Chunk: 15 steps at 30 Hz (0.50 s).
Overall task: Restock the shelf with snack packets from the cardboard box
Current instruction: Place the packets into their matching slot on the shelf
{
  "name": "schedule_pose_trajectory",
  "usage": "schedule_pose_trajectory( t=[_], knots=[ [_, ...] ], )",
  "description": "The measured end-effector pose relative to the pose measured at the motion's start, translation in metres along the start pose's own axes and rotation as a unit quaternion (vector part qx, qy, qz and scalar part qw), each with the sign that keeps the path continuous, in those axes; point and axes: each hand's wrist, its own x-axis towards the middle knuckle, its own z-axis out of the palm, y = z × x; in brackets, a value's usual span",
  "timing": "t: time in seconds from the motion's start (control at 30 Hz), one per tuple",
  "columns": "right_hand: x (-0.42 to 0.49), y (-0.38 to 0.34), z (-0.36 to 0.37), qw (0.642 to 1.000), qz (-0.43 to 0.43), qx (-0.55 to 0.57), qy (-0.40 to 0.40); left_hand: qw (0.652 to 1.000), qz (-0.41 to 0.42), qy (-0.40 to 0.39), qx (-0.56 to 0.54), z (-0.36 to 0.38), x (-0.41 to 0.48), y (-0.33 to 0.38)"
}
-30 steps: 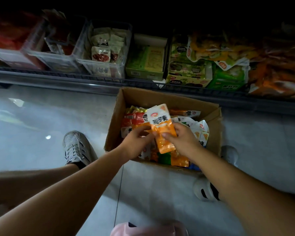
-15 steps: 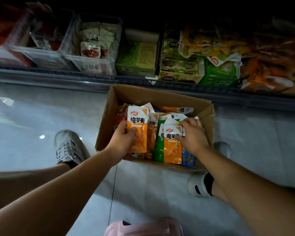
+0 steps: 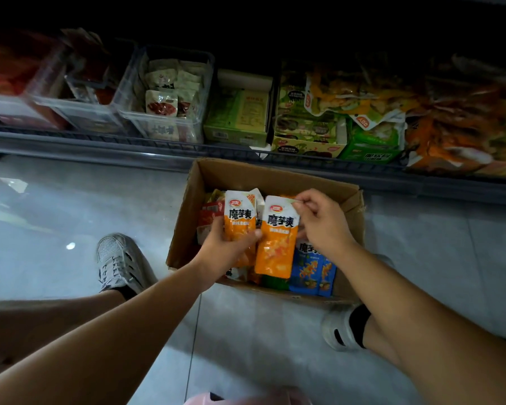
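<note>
Cardboard box (image 3: 275, 176): on the floor below the shelf (image 3: 70, 140), holding orange and blue packets (image 3: 310, 267).
Clear bin (image 3: 135, 92): on the shelf, holding white sachets.
Left hand (image 3: 225, 249): grips first orange packet (image 3: 239, 220).
Right hand (image 3: 323, 222): pinches second orange packet (image 3: 276, 241) by its top corner.
Change: second orange packet is now raised beside the first.

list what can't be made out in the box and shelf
Head view:
- packets underneath in the brown cardboard box: covered by two orange snack packets, the left hand and the right hand
- dark shelf, rear: lost in shadow
- orange bags on its right: blurred
- pink object: cut by bottom edge
</note>
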Motion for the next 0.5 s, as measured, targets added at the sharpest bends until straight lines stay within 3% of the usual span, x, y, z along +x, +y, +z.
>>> schedule_pose_trajectory(
  t=[0.13, 0.2, 0.3, 0.4, 0.5],
  knots=[
    [0.010, -0.010, 0.022, 0.994, 0.060, 0.070, -0.059, 0.999, 0.004, 0.007, 0.041, 0.002, 0.001, 0.001],
    [0.023, 0.010, 0.016, 0.998, 0.040, -0.051, -0.024, 0.998, 0.018, 0.039, 0.041, -0.006, 0.003, -0.001],
    [0.040, 0.045, -0.005, 0.956, -0.001, -0.289, -0.052, 0.994, 0.024, 0.100, 0.023, -0.022, 0.004, -0.004],
    [0.047, 0.064, -0.008, 0.918, -0.001, -0.378, -0.120, 0.993, 0.011, 0.121, 0.013, -0.027, 0.005, -0.006],
    [0.051, 0.067, 0.002, 0.900, -0.015, -0.425, -0.091, 0.994, 0.009, 0.107, 0.031, -0.025, 0.007, -0.009]
  ],
)
